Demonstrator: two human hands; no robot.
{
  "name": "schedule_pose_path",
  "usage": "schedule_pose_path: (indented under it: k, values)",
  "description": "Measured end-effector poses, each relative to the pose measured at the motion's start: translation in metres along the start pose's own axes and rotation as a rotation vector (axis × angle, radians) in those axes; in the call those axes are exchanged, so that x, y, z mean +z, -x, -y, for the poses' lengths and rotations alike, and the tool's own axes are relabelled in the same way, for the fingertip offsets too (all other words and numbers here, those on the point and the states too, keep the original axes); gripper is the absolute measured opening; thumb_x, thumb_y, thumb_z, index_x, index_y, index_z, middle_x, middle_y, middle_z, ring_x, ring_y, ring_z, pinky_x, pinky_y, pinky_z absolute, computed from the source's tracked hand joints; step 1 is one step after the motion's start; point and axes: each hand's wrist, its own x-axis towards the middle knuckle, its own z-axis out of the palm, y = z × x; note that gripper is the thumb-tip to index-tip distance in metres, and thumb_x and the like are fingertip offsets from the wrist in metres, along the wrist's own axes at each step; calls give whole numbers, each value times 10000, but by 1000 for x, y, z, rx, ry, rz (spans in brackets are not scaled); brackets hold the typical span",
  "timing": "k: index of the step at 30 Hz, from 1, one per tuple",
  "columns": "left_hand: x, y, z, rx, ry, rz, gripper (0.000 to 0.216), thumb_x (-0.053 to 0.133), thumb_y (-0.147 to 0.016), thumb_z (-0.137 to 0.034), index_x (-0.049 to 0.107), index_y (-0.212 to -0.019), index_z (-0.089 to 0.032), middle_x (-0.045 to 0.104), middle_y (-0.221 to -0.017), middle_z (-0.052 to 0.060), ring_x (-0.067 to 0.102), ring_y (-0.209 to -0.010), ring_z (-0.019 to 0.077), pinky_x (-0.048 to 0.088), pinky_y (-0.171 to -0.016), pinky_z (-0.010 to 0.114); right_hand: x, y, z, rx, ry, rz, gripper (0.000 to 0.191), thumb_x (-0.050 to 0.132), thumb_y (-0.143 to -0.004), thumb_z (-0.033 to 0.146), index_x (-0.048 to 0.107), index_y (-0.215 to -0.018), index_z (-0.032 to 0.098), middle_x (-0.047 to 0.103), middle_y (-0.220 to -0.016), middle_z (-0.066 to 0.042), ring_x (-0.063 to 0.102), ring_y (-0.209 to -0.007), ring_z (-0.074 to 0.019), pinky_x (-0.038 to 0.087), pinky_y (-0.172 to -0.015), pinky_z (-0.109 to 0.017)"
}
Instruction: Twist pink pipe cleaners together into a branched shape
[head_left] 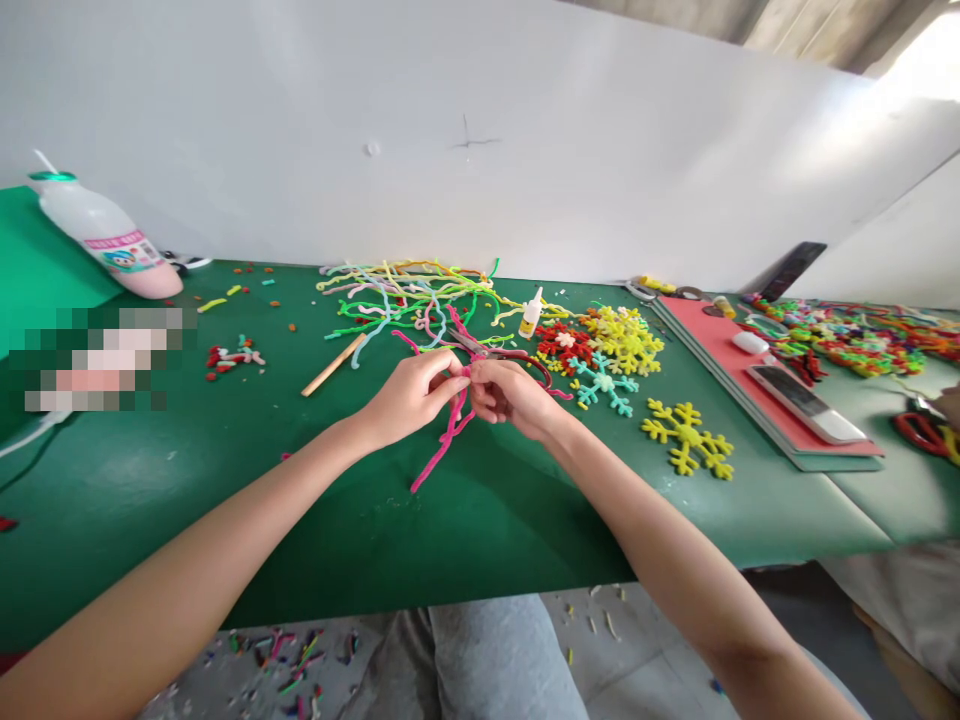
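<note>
Over the middle of the green table, my left hand (421,392) and my right hand (508,392) meet fingertip to fingertip. Both pinch the centre of several pink pipe cleaners (442,447), whose arms stick out around my fingers; the crossing point is mostly hidden. Just behind my right hand lies a pair of scissors (544,370) with dark red handles. A small white glue bottle (531,315) stands beyond it. Finished pipe-cleaner snowflakes lie to the right: a light blue one (604,384), a yellow one (688,437), plus red ones (562,345) and a yellow stack (622,338).
Loose pastel pipe cleaners (405,295) spread along the wall, near a wooden stick (332,366). At left are a drink bottle (112,240) and cut scraps (234,357). A red folder (750,375) at right carries a phone (806,403). Another person's hand (951,408) shows at the right edge.
</note>
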Motion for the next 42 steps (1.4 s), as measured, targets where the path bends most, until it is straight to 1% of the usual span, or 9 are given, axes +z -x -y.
schedule_pose_path:
  k: [3, 6, 13, 22, 30, 32, 35, 39, 42]
  values:
    - [1, 0, 0, -48, 0, -8, 189, 517, -912, -318, 497, -770, -195, 475, -634, -37, 408, -537, 110, 307, -553, 240, -3, 0, 1, 85, -54, 65, 298, 471, -842, 354, 443, -600, 183, 333, -470, 60, 430, -378, -90, 237, -379, -223]
    - [2, 1, 0, -15, -61, -38, 186, 513, -915, -306, 492, -767, -195, 478, -657, -29, 407, -556, 114, 308, -568, 244, -3, -1, 0, 108, -71, 93, 323, 427, -864, 360, 429, -592, 186, 290, -456, 64, 403, -366, -89, 219, -386, -226]
    - [6, 1, 6, 122, -153, -86, 163, 508, -918, -211, 484, -759, -185, 491, -689, -33, 411, -587, 105, 315, -595, 243, 6, 1, -2, -10, -45, -48, 351, 489, -827, 265, 316, -529, 203, 200, -442, 87, 262, -339, -53, 138, -372, -219]
    - [7, 1, 7, 163, -173, -81, 174, 504, -903, -171, 474, -733, -183, 496, -687, -33, 433, -591, 102, 329, -580, 237, 16, 0, -4, -93, 0, -200, 322, 481, -729, 145, 281, -482, 200, 252, -435, 78, 263, -353, -27, 169, -379, -198]
    - [6, 0, 2, -41, 10, -18, 188, 530, -901, -301, 514, -755, -184, 502, -634, -46, 417, -506, 90, 314, -509, 233, 9, -1, 0, -57, 51, -162, 291, 477, -782, 226, 339, -528, 198, 253, -427, 84, 270, -345, -42, 166, -360, -202]
    - [7, 1, 3, -35, -5, -22, 184, 531, -898, -297, 514, -753, -184, 503, -632, -46, 414, -505, 89, 315, -513, 235, 8, -1, 0, -54, 58, -169, 286, 482, -773, 221, 342, -526, 197, 262, -425, 81, 284, -347, -45, 166, -361, -202]
    - [8, 2, 5, 26, -91, -48, 171, 529, -893, -261, 500, -743, -184, 522, -666, -38, 437, -532, 93, 325, -539, 240, 8, -2, -3, -52, 70, -185, 285, 485, -751, 204, 335, -508, 196, 264, -428, 81, 283, -350, -42, 163, -369, -204]
    - [8, 2, 7, 105, -209, -59, 162, 497, -898, -214, 485, -739, -184, 540, -719, -23, 491, -602, 106, 356, -600, 248, 9, -4, -9, -120, 114, -208, 282, 479, -722, 187, 323, -488, 200, 284, -432, 75, 278, -369, -42, 167, -391, -216]
    - [9, 2, 7, 113, -220, -55, 161, 489, -899, -210, 490, -741, -184, 547, -730, -18, 502, -614, 111, 366, -608, 251, 9, -5, -12, -145, 173, -233, 264, 471, -717, 186, 335, -491, 201, 310, -429, 69, 278, -382, -49, 170, -405, -228]
